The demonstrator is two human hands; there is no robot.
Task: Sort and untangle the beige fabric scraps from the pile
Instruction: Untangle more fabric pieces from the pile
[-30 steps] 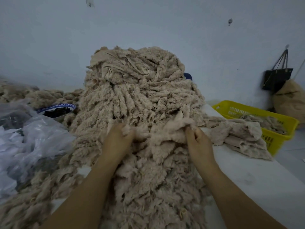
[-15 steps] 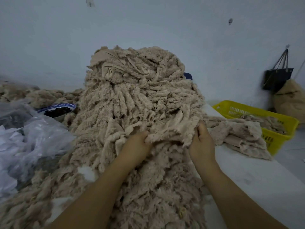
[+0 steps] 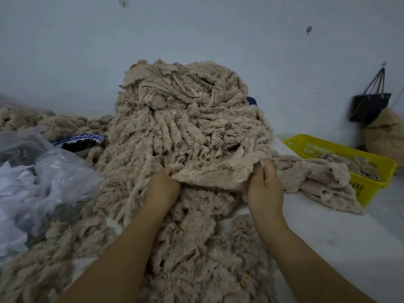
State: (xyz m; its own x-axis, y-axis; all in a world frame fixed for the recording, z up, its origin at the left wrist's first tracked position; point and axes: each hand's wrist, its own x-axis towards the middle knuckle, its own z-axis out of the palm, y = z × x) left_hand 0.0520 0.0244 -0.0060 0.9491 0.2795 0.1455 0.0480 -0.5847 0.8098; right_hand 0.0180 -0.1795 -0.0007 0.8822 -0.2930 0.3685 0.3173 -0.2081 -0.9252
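A tall pile of beige fabric scraps (image 3: 183,132) fills the white table (image 3: 341,243), with a clear plastic bag (image 3: 43,184) and a blue-rimmed bowl (image 3: 79,142) at its left and a yellow basket (image 3: 358,162) at its right. In front of the pile, the left hand (image 3: 162,186) and right hand (image 3: 265,189) each curl their fingers tightly around opposite ends of one beige scrap (image 3: 214,173), stretched between them.

Dim, bluish, flat light, soft faint shadows, wide-angle bending at edges, slight softness throughout

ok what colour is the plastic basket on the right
The basket is bright yellow, seen best in the head view.
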